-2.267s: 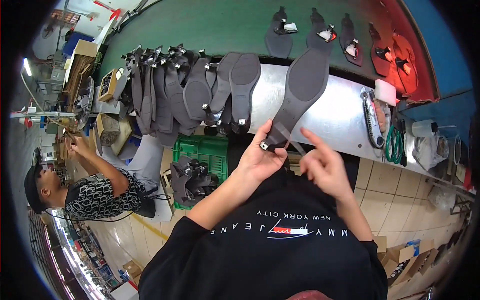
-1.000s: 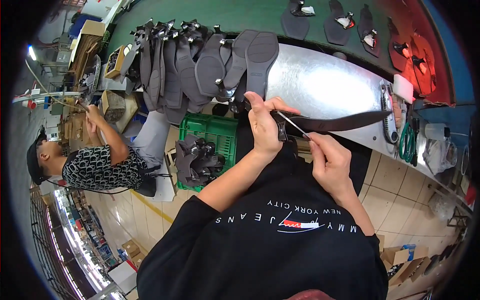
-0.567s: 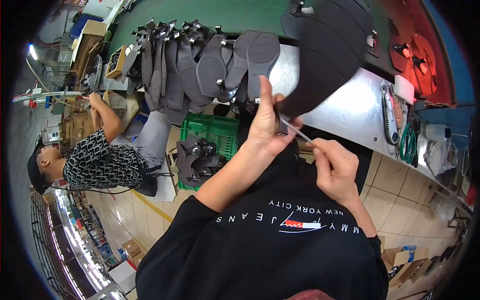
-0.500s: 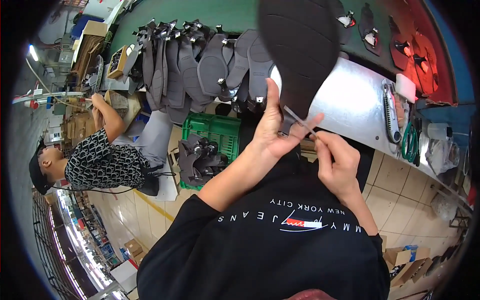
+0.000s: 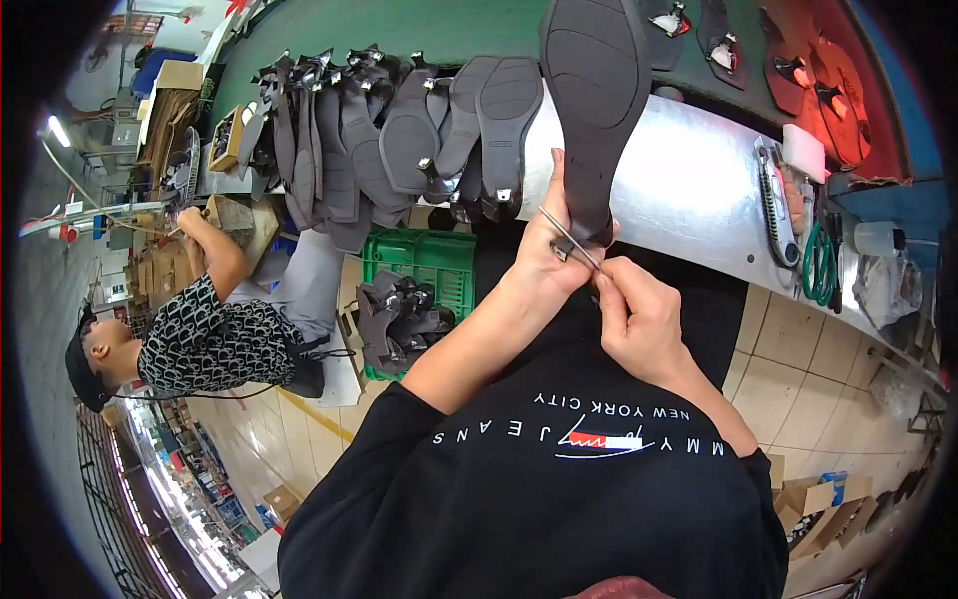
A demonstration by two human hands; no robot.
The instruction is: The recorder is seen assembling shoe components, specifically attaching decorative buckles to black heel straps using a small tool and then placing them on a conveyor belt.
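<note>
A dark shoe (image 5: 599, 95) with a heel is held up in front of me, its ridged sole facing me and its heel end toward my body. My left hand (image 5: 544, 255) is closed around that heel end, with the thumb pointing up along the side. Pinched between the thumb and fingers of my right hand (image 5: 644, 309) is a thin, pale, stick-like tool (image 5: 571, 238). It slants across my left palm by the heel; its exact kind cannot be made out. Whether its tip touches the shoe is unclear.
Several dark heeled shoes (image 5: 409, 155) stand packed along the bench at left. Below them is a green crate (image 5: 444, 262) with more shoes. On the metal bench top (image 5: 689, 190) lie a utility knife (image 5: 776, 210) and green-handled scissors (image 5: 820, 265). A co-worker (image 5: 220, 339) is at left.
The shoe has dropped lower and tilted, so its sole shows more fully. My left fingers have closed around its heel end. My right hand has shifted slightly left with the tool.
</note>
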